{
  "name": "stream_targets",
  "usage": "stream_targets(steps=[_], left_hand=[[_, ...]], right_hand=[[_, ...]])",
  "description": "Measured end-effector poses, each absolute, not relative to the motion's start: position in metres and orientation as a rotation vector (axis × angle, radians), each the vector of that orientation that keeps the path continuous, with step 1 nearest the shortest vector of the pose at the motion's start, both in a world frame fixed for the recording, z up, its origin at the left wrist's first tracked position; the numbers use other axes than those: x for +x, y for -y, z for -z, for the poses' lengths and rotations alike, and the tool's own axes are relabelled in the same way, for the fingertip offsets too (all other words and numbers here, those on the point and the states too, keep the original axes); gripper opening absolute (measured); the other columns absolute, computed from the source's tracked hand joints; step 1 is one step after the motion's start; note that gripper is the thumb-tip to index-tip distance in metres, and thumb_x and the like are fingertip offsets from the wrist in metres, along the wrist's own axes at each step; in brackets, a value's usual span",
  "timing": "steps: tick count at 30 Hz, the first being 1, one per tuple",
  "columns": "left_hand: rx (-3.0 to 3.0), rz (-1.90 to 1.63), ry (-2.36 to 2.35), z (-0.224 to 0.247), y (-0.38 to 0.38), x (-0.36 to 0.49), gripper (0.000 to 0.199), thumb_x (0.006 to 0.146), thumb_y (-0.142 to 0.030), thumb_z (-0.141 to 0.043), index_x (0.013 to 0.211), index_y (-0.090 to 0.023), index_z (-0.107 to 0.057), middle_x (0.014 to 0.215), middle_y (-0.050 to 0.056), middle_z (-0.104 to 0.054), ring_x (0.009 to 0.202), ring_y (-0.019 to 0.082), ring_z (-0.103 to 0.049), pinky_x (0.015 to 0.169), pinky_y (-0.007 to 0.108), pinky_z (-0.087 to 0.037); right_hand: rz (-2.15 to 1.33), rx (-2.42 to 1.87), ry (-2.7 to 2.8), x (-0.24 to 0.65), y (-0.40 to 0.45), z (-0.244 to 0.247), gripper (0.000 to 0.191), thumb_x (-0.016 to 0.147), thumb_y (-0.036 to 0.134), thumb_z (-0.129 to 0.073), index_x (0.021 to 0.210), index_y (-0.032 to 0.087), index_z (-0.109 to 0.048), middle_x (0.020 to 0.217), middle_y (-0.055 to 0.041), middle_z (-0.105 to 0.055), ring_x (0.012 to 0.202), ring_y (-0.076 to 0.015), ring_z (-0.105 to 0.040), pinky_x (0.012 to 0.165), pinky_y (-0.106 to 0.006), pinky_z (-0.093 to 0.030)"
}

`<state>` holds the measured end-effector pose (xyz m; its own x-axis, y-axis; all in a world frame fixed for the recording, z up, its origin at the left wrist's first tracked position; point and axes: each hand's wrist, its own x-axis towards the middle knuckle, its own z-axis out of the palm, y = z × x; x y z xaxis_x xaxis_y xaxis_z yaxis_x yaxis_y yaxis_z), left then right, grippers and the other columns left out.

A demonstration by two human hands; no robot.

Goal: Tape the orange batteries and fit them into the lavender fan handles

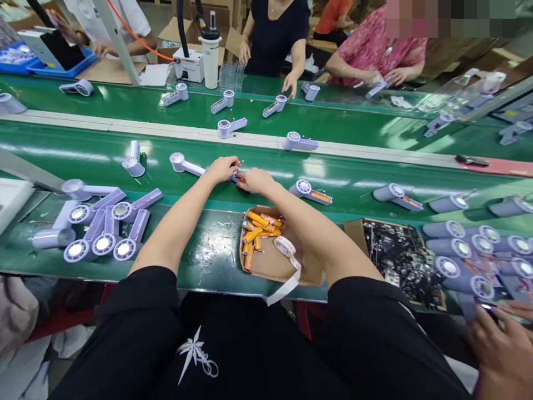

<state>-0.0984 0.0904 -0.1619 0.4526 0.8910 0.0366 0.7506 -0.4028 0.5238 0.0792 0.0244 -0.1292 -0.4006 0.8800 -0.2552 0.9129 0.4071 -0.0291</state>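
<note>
My left hand (225, 168) and my right hand (255, 181) meet over the green belt, fingers bent and close together. Between them is a lavender handheld fan, mostly covered by the fingers, with a bit of orange and thin wire showing. Just left of my left hand lies another fan (177, 162), its handle running toward my wrist. To the right of my right hand rests an open-handled fan (303, 188) with an orange battery inside. Below my forearms, a cardboard tray (270, 273) holds several orange batteries (255, 229) and a roll of white tape (285, 246).
Several fans (104, 243) lie grouped at left; more (456, 247) stand at right beside a box of black parts (393, 258). A co-worker's hand (502, 333) is at lower right. Across the far belt (353, 119), people handle fans near a white bottle (211, 61).
</note>
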Motion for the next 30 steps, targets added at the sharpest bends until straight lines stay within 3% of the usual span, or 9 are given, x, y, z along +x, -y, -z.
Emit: stream_targets(steps=[7,11,15,30], left_hand=[[2.288,-0.414,-1.349,0.163,-0.092,-0.092,0.016,0.096,-0.023,-0.066,0.106,-0.025,-0.078,0.123,0.004,-0.083,0.115,0.025,-0.074,0.097,0.032,-0.052],[2.289,-0.417,-1.359,0.166,-0.091,-0.086,0.017,0.097,-0.024,-0.065,0.108,-0.026,-0.078,0.123,0.005,-0.082,0.116,0.026,-0.073,0.097,0.033,-0.052],[2.303,-0.409,-1.353,0.169,-0.092,-0.081,0.017,0.098,-0.024,-0.065,0.109,-0.026,-0.078,0.123,0.005,-0.082,0.117,0.026,-0.073,0.096,0.033,-0.051],[2.303,-0.365,-1.381,0.167,-0.084,-0.061,0.015,0.100,-0.028,-0.065,0.109,-0.028,-0.077,0.120,0.005,-0.082,0.113,0.028,-0.073,0.095,0.034,-0.051]], right_hand=[[0.188,1.636,-2.462,0.095,-0.025,0.112,0.039,0.109,0.040,-0.058,0.136,0.026,-0.082,0.127,-0.0140,-0.083,0.120,-0.0324,-0.076,0.099,-0.036,-0.056],[0.224,1.643,-2.549,0.112,-0.020,0.114,0.038,0.110,0.036,-0.058,0.140,0.031,-0.080,0.130,-0.0068,-0.084,0.122,-0.0282,-0.077,0.102,-0.033,-0.055],[0.244,1.734,-2.574,0.120,-0.015,0.124,0.039,0.108,0.041,-0.062,0.142,0.030,-0.079,0.128,-0.0075,-0.085,0.117,-0.0293,-0.079,0.101,-0.036,-0.057],[0.464,1.987,-2.769,0.162,0.008,0.151,0.021,0.102,0.030,-0.070,0.114,0.024,-0.087,0.118,-0.0057,-0.087,0.102,-0.0248,-0.083,0.093,-0.032,-0.058]])
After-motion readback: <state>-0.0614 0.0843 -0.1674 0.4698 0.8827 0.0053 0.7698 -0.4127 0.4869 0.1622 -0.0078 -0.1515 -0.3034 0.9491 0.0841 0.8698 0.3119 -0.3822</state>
